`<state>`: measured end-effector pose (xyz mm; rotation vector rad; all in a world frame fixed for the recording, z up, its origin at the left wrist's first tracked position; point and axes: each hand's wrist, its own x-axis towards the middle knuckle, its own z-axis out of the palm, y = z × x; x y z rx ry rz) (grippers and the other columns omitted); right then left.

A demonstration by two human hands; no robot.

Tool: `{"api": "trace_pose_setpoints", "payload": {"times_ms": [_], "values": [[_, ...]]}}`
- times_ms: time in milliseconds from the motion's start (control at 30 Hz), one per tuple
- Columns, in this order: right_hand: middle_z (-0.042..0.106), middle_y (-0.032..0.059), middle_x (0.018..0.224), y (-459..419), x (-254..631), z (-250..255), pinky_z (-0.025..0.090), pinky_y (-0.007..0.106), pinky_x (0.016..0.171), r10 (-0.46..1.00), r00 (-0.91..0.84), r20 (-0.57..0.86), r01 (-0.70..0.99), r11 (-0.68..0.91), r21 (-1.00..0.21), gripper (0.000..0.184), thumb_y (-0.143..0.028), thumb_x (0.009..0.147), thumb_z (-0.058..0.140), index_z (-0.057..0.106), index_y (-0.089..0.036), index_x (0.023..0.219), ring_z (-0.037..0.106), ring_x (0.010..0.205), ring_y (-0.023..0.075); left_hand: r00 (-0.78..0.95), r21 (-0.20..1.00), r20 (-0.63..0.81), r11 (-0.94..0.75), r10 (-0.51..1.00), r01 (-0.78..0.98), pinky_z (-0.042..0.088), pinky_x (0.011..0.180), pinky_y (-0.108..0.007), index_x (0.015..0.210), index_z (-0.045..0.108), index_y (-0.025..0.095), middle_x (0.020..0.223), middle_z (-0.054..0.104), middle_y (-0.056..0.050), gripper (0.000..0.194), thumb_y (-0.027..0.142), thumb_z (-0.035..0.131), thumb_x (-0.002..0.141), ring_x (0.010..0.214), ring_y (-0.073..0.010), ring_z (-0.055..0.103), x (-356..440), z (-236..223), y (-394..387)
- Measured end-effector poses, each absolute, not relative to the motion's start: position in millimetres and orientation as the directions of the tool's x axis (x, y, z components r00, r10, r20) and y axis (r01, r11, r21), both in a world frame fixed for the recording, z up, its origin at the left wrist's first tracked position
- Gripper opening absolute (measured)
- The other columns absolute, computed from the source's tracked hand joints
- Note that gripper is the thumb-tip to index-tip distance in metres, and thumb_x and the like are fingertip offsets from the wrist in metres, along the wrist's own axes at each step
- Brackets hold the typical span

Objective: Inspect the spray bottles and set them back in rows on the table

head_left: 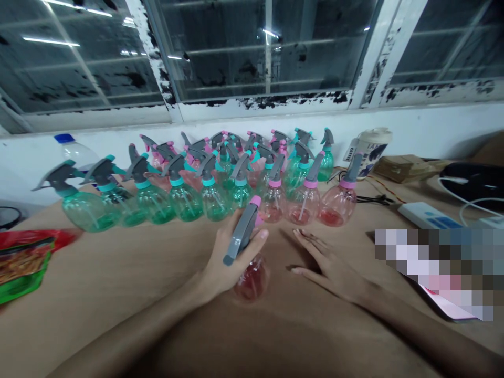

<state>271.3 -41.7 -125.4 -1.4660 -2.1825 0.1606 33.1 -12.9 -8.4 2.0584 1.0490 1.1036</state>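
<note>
My left hand [226,257] is wrapped round the neck of a pink spray bottle [252,281] with a grey and pink trigger head, in the middle of the table. Its thumb lies along the near side of the head, and the other fingers are partly hidden behind it. My right hand [326,262] rests low over the tabletop to the right of that bottle, fingers stretched out and holding nothing. Beyond both hands stands a row of spray bottles, green ones [187,202] at the left and pink ones [305,207] at the right, with more crowded behind.
A red and green food packet [27,262] lies at the left edge of the table [129,278]. On the right are a phone-like device [452,310], partly pixelated, and a white power strip [427,215]. A coffee cup [372,149] and a blue-capped bottle [73,149] stand by the wall.
</note>
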Motion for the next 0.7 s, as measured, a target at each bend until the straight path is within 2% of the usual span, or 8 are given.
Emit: {"api": "trace_pose_setpoints", "payload": {"times_ms": [133,233,367,567,700], "values": [[0.037,0.0139,0.146,-42.5,270.2,-126.6,0.037,0.051,0.104,0.907,-0.249,0.338,0.821,0.383,-0.423,0.087,-0.055,0.083,0.051,0.004,-0.021,0.148,0.038,0.131,0.0292,0.327,0.766,0.420,-0.524,0.847,0.372,0.043,0.061,-0.029,0.086,0.049,0.022,0.068,0.052,0.001,0.016,0.037,0.053,0.083,0.062,-0.0152,0.052,34.1,-7.5,-14.4],[0.038,0.0131,0.145,-42.9,269.9,-126.7,0.038,0.052,0.103,0.907,-0.243,0.345,0.827,0.379,-0.415,0.087,-0.055,0.083,0.051,0.002,-0.022,0.148,0.039,0.130,0.0304,0.319,0.774,0.412,-0.513,0.853,0.372,0.043,0.060,-0.029,0.087,0.049,0.022,0.065,0.052,0.002,0.016,0.037,0.053,0.082,0.060,-0.0153,0.051,34.1,-8.9,-15.0],[0.038,0.0109,0.146,-42.8,270.3,-124.2,0.035,0.051,0.106,0.899,-0.274,0.341,0.833,0.399,-0.382,0.078,-0.054,0.085,0.048,0.013,-0.024,0.148,0.036,0.132,0.0289,0.325,0.772,0.405,-0.510,0.855,0.379,0.040,0.055,-0.027,0.087,0.048,0.022,0.063,0.048,0.003,0.016,0.036,0.053,0.083,0.056,-0.0137,0.047,33.2,-9.9,-14.0],[0.035,0.0090,0.147,-41.5,271.5,-121.0,0.027,0.050,0.110,0.903,-0.332,0.271,0.844,0.413,-0.342,0.063,-0.056,0.086,0.045,0.039,-0.023,0.139,0.027,0.137,0.0258,0.351,0.765,0.399,-0.519,0.847,0.383,0.042,0.056,-0.027,0.083,0.047,0.021,0.064,0.049,0.003,0.015,0.035,0.053,0.083,0.058,-0.0133,0.049,34.0,-5.5,-12.9],[0.036,0.0096,0.147,-41.3,271.8,-120.7,0.027,0.050,0.110,0.901,-0.336,0.276,0.848,0.417,-0.327,0.063,-0.057,0.086,0.045,0.041,-0.022,0.138,0.029,0.136,0.0264,0.338,0.778,0.383,-0.497,0.860,0.384,0.037,0.046,-0.025,0.082,0.048,0.021,0.059,0.047,0.004,0.017,0.037,0.053,0.082,0.053,-0.0124,0.047,34.1,-6.6,-13.6]]}}
